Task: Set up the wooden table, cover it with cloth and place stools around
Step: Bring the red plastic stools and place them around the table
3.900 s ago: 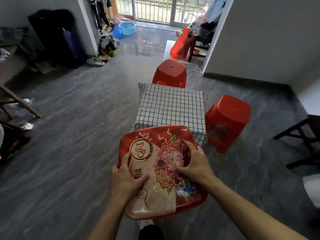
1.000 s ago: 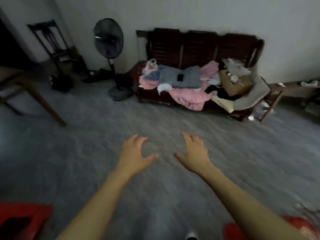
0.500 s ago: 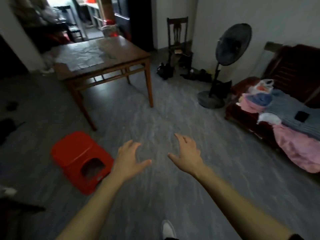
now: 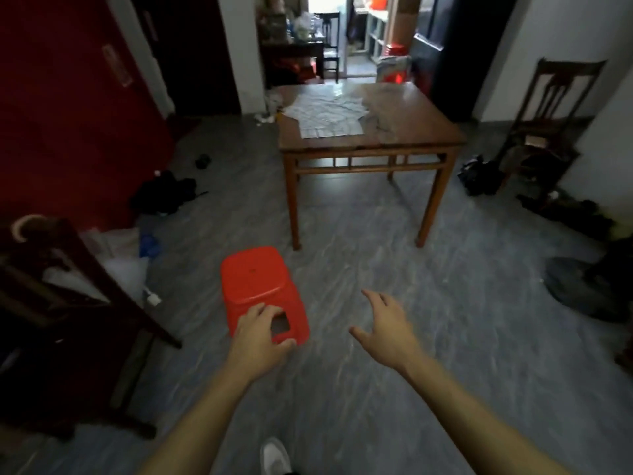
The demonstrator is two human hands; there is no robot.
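Red moulded-plastic square stool [image 4: 257,286] is observed upright on the grey streaked tile floor [image 4: 359,389], in the near-left part of the view, with a rectangular cut-out in its near side wall. It is well apart from the brown square wooden table [image 4: 373,132], which stands farther back and to the right on four legs. A crumpled pale checked cloth [image 4: 327,116] is seen lying on the far-left part of the tabletop, not spread; the rest of the top is bare and glossy.

The left hand [image 4: 262,332] is extended over the near edge of the stool, fingers loosely curved and thumb spread toward the cut-out. Whether it touches the plastic cannot be told; nothing is seen gripped. The right hand [image 4: 387,329] is held out over the floor to the right of the stool, fingers spread and relaxed, holding nothing.

A dark wooden chair [image 4: 551,108] is noted against the white wall at right, with dark shoes [image 4: 479,173] on the floor beside it. A dark red door [image 4: 68,97] occupies the left side. Dark wooden furniture [image 4: 51,303] is seen at lower left. A white shoe [image 4: 274,455] is visible at the bottom edge.
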